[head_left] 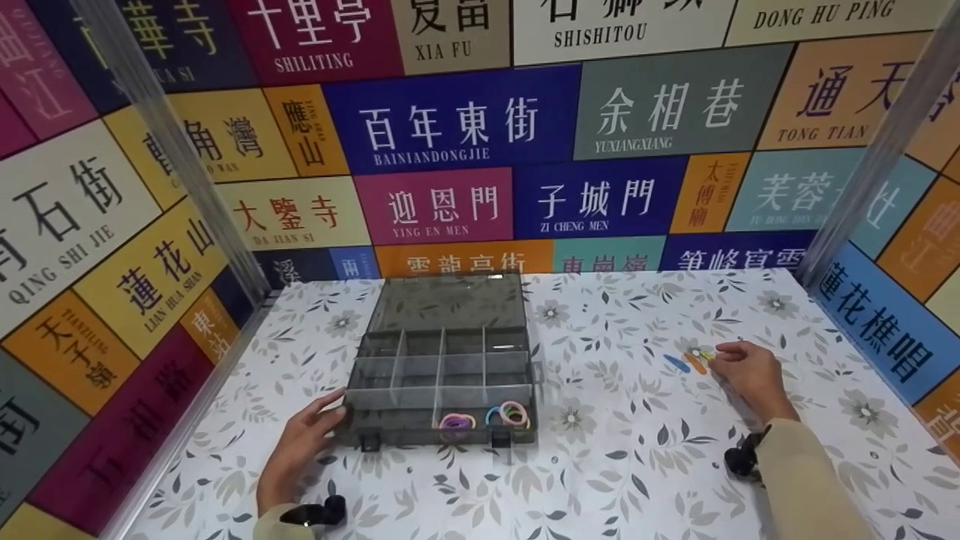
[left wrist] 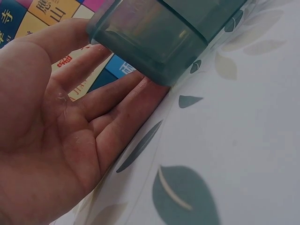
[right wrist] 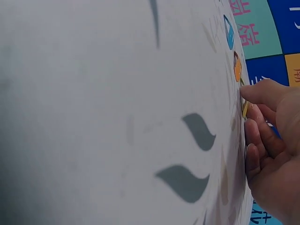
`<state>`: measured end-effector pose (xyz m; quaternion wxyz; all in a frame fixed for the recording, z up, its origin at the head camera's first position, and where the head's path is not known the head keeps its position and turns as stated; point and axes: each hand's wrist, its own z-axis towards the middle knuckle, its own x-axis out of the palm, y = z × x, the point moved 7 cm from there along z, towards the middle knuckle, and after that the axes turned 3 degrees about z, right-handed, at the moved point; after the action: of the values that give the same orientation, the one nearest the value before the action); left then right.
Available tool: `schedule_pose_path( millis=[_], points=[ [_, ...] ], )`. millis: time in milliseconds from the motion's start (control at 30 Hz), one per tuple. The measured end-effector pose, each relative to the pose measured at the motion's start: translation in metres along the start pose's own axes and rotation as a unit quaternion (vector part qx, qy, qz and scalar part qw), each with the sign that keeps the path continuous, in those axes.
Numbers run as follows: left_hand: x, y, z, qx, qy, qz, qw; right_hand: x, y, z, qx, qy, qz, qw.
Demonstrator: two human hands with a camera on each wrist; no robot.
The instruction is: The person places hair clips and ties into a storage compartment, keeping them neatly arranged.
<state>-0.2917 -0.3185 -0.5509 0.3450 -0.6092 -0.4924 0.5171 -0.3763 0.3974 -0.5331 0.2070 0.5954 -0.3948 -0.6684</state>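
A dark see-through compartment box (head_left: 442, 375) lies on the flowered tablecloth with its lid (head_left: 448, 304) folded back. Loops like hair ties (head_left: 457, 424) in purple and yellow sit in its front row, beside pink, green and blue ones (head_left: 513, 414). My left hand (head_left: 302, 442) rests at the box's left side; in the left wrist view its thumb touches a corner and the fingers extend along the side, fairly straight. Far to the right, my right hand (head_left: 752, 375) pinches a yellow hair clip (right wrist: 244, 107) at the cloth. An orange clip (head_left: 695, 363) and a blue clip (head_left: 676, 363) lie just left of it.
Clear upright posts (head_left: 862, 142) stand at the two back corners of the table. Behind them rise walls of coloured signs (head_left: 450, 120) with large characters. Two latches (head_left: 370, 440) stick out from the box's front edge.
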Motion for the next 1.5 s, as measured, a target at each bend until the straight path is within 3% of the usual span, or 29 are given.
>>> schedule_pose_path(
  millis=[300, 433, 800, 1500],
  points=[
    [0.000, 0.000, 0.000, -0.004, -0.004, -0.003, 1.0000, -0.004, 0.004, -0.001, 0.010, -0.004, 0.013, 0.9999],
    [0.000, 0.000, -0.001, -0.010, -0.006, 0.003, 0.9999, -0.009, 0.015, -0.003, -0.011, -0.003, 0.023, 0.9997],
    [0.000, 0.000, 0.000, -0.011, -0.008, 0.011, 0.9998, -0.022, 0.058, -0.009, -0.096, 0.003, 0.018, 0.9952],
    [0.001, 0.000, 0.000, -0.018, 0.006, -0.003, 0.9998, -0.015, 0.146, -0.033, -0.189, 0.035, 0.005, 0.9813]
  ],
)
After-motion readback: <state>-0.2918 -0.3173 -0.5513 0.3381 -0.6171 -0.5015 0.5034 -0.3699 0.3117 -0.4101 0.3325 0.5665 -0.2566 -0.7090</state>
